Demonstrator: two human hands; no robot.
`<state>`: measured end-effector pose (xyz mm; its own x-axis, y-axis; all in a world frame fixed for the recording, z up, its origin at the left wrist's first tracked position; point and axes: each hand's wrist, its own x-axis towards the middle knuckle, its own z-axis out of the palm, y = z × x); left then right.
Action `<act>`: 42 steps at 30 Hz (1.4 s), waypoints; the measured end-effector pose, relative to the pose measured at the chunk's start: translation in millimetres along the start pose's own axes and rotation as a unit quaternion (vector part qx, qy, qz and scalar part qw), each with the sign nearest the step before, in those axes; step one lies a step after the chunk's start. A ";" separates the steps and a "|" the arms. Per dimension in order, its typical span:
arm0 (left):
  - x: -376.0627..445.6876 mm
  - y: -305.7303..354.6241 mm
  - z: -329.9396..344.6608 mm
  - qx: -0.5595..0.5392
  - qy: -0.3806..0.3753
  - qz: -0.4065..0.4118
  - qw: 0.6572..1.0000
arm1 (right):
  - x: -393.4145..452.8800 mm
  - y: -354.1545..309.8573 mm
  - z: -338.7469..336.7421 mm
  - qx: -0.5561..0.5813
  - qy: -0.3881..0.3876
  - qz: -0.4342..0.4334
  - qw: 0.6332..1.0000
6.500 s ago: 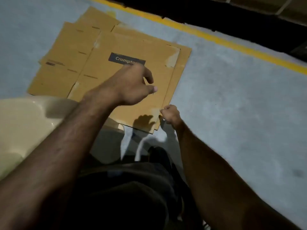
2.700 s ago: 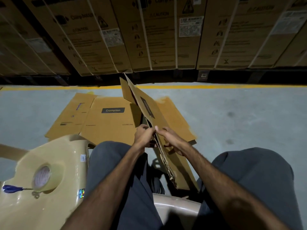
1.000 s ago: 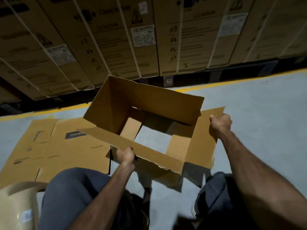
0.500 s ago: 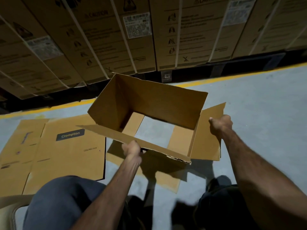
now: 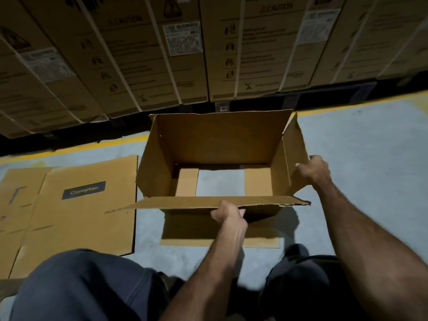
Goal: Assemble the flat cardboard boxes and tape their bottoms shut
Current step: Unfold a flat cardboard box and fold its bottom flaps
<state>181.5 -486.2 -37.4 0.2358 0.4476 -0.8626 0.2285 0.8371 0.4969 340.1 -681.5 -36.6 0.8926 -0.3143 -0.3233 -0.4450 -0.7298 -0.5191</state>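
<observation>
Two hands hold one opened carton. The left hand [image 5: 228, 213] is curled round the near top flap at about its middle, knuckles up, fingers tucked under the edge. The right hand [image 5: 312, 169] grips the outer edge of the right-end flap, fingers wrapped over the cardboard.

The cardboard box [image 5: 217, 144] sits squared up in front of the person's knees, just above or on the grey floor [image 5: 370, 172]; I cannot tell whether it rests there or is lifted. Its bottom is not closed: two short inner flaps are folded inward, and bare floor shows between them. A long lower flap lies out toward the person.

By my judgement the carton is light and empty, easy to turn with two hands, but only moderately stiff. Single-wall corrugated like this racks out of square and creases if pulled by one flap, and the near flap's torn right corner looks weak. Better holds are the vertical corner folds or the wall panels, not the flap tips.

Just beside it on the left lies a flat stack of cartons [image 5: 76, 205] with a dark Crompton label [image 5: 83, 190]. Strapped boxes on a pallet [image 5: 208, 49] stand behind the yellow floor line [image 5: 76, 148].
</observation>
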 end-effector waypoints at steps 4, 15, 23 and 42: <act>20.9 18.3 -15.2 0.034 -0.021 0.028 0.999 | -1.4 11.6 -6.4 0.039 0.004 0.024 0.999; 81.0 152.8 -115.4 0.019 0.054 0.139 0.989 | -9.6 21.8 -7.7 0.152 0.007 0.105 0.983; 41.1 89.4 -148.2 -0.022 0.029 0.099 0.994 | -3.3 21.9 -7.7 0.113 0.032 0.074 0.990; 120.5 204.7 -108.8 0.625 0.018 0.444 0.641 | -73.0 -0.6 33.1 -0.100 -0.047 -0.147 0.983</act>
<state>153.9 -226.6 -50.0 0.7804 0.5997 -0.1769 0.6039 -0.6496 0.4619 272.8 -638.0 -38.8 0.9655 -0.0210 -0.2597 -0.1370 -0.8886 -0.4376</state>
